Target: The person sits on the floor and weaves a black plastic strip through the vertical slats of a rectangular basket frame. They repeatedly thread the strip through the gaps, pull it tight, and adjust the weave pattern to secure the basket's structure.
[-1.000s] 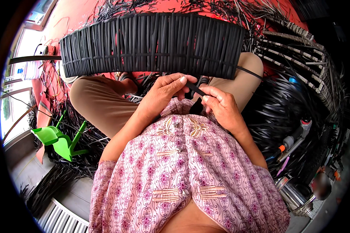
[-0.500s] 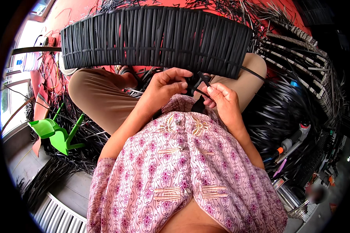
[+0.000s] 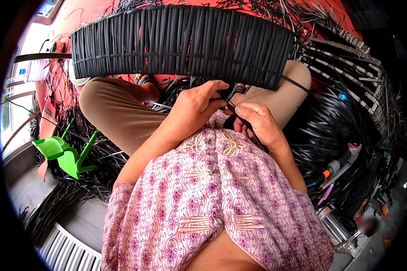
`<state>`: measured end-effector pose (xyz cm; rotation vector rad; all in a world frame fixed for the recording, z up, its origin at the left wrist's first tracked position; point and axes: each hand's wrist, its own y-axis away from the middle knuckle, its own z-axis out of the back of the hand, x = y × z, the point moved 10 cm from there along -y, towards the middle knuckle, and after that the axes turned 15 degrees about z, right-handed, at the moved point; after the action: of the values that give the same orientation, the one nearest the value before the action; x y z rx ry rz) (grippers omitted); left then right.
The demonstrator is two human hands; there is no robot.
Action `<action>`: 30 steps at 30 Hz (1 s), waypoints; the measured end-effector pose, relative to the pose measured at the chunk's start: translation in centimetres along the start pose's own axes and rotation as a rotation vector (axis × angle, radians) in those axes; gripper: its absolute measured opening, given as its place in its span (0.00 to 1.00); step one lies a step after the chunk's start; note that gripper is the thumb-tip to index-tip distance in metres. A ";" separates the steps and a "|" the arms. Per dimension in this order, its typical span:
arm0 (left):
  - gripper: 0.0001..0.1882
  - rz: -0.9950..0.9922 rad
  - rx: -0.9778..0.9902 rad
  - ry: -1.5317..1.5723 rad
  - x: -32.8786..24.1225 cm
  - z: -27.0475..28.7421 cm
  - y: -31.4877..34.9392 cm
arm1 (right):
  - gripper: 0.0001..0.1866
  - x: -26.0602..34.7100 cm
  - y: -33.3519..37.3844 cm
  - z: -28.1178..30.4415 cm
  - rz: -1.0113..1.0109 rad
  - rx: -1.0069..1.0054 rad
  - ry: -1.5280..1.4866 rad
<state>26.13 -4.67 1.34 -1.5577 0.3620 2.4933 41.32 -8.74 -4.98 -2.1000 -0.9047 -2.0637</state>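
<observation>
A thin black strip (image 3: 233, 106) ran between both hands in the lap, just below the woven black panel (image 3: 181, 43) resting across the knees. The left hand (image 3: 192, 110) pinched it; the right hand (image 3: 257, 124) closed on it too. Loose black strips (image 3: 334, 131) covered the red floor (image 3: 81, 13); a green plastic stool (image 3: 61, 153) lay to the left.

place: weaving workshop | sign: black woven panel (image 3: 181, 43) just above hands | heaps of black strips (image 3: 334, 131) right of hands | tools (image 3: 341, 165) lower right | green stool (image 3: 63, 151) far left
</observation>
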 end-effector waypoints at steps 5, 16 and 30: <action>0.21 0.028 -0.008 0.096 0.9 -0.2 0.1 | 0.21 -0.5 -0.1 0.7 -0.018 -0.113 -0.075; 0.19 -0.086 -0.030 -0.045 0.2 -0.4 0.2 | 0.17 1.4 -0.3 -0.7 0.147 -0.027 0.281; 0.15 -0.075 0.009 -0.045 0.6 -1.3 0.3 | 0.13 1.9 -0.5 -1.3 0.224 -0.026 0.375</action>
<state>26.93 -5.32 0.31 -1.4804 0.3024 2.4625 39.81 -8.24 -3.23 -1.6480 -0.5647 -2.2435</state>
